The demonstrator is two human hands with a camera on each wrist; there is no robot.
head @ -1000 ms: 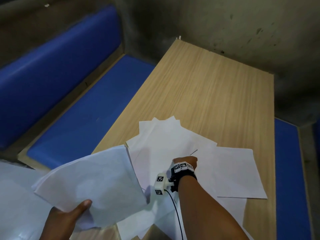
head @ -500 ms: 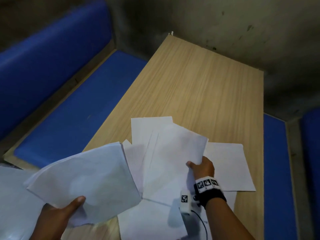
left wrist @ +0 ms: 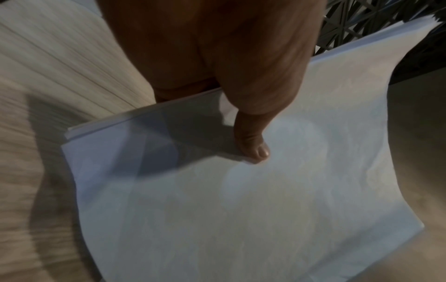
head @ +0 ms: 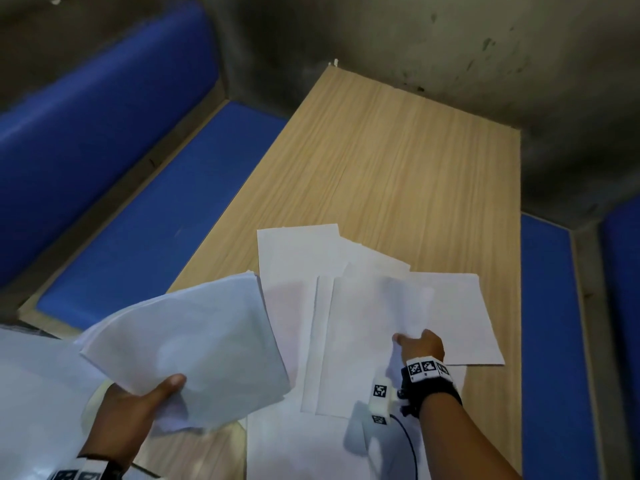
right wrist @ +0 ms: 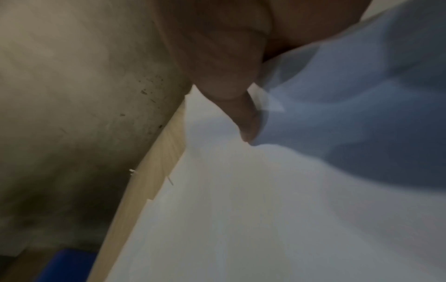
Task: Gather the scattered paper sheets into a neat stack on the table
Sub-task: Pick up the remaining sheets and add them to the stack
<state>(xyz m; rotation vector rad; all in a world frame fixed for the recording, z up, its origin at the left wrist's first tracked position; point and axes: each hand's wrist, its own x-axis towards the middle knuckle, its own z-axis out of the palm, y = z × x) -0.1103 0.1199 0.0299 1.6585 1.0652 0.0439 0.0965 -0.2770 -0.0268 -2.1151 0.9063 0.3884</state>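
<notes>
My left hand (head: 128, 407) grips a gathered sheaf of sheets (head: 187, 344) off the table's (head: 398, 161) near left edge, thumb on top. My right hand (head: 420, 344) pinches one loose sheet (head: 374, 341) above the scattered sheets (head: 298, 258) at the near edge.

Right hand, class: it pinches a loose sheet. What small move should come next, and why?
Probably carry that sheet left onto the bundle gripped by the left hand. The right hand already pinches its edge, and more sheets lie scattered on the table.
</notes>
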